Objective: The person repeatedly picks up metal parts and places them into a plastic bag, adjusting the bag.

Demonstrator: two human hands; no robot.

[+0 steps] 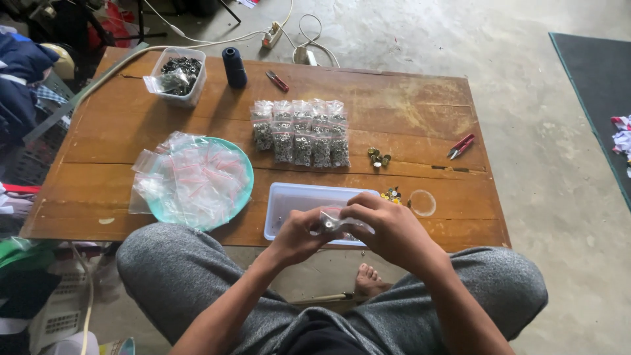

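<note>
Small bag [343, 222] is held between left hand [297, 235] and right hand [393, 231], over the tray [289, 197] at the table [407, 112] near edge. Plate [244, 172] of empty bags [190, 177] is placed left of tray. Filled bags [301, 133] are laid in a row behind the tray. Tub [177, 75], spool [234, 67] and snips [277, 80] are placed at the far edge; pliers [461, 146] at right.

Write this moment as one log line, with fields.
left hand: holds small clear bag | right hand: pinches same bag | below: clear tray | table: filled bags
</note>
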